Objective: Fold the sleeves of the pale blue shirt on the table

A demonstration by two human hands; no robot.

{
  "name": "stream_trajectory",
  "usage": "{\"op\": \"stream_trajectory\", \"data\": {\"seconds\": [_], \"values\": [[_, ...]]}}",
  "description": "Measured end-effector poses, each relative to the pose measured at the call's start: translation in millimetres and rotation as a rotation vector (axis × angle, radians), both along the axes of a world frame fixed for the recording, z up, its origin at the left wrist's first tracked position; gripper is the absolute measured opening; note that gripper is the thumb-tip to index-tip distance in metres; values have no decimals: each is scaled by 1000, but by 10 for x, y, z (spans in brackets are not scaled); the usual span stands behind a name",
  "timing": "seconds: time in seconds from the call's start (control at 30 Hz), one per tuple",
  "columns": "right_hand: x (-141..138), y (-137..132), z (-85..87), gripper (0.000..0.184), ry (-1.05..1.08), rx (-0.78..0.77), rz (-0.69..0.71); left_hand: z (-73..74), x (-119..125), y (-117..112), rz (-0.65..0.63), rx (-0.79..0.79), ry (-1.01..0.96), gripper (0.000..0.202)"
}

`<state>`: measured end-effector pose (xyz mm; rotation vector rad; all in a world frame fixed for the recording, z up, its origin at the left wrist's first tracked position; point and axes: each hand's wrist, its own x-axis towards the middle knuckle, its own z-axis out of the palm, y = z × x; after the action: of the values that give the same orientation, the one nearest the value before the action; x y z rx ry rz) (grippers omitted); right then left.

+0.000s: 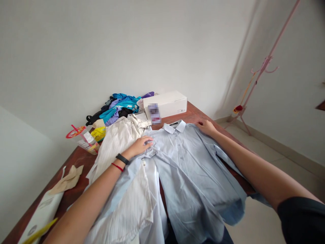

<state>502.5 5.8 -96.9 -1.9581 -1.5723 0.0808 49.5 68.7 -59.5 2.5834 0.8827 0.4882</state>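
A light blue button-up shirt lies spread on the table, its collar toward the wall and its lower part hanging over the near edge. My left hand, with a black band and a red cord at the wrist, rests on the shirt's left shoulder area, fingers stretched over the cloth. At the other shoulder, my right hand has its fingers bent and closed on the fabric edge. Beside and partly under the blue shirt is a white striped garment, crumpled at its far end. My left forearm covers part of both.
Behind are a white box, a small pixelated packet and a pile of blue, purple and black clothes. Left stand a plastic cup with straw, yellow packet and brown paper. A pink coat stand is right.
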Motion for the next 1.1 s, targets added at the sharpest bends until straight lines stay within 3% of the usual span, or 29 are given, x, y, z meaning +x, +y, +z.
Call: {"op": "stream_trajectory", "data": {"seconds": [0.13,0.23,0.33,0.47,0.57,0.73,0.87,1.0,1.1], "values": [[-10,-9,11,31,-2,4,14,231,319,156,92,-10,155,40],[-16,-12,19,31,-1,1,10,303,717,213,138,71,131,41],[-19,-12,24,32,-1,2,0,176,1098,207,86,144,105,56],[-12,-16,17,30,32,2,17,-152,1384,168,114,19,215,80],[-3,-27,11,30,52,-4,27,-306,1445,140,183,-24,249,86],[1,-26,80,30,-2,-2,53,-337,1436,85,199,1,185,85],[-116,26,185,41,-153,25,292,-384,1435,45,219,54,83,79],[-370,45,140,69,-267,-167,555,-450,1450,19,267,107,4,70],[-500,23,63,78,-315,-330,570,-453,1454,-9,296,111,-5,67]]}}
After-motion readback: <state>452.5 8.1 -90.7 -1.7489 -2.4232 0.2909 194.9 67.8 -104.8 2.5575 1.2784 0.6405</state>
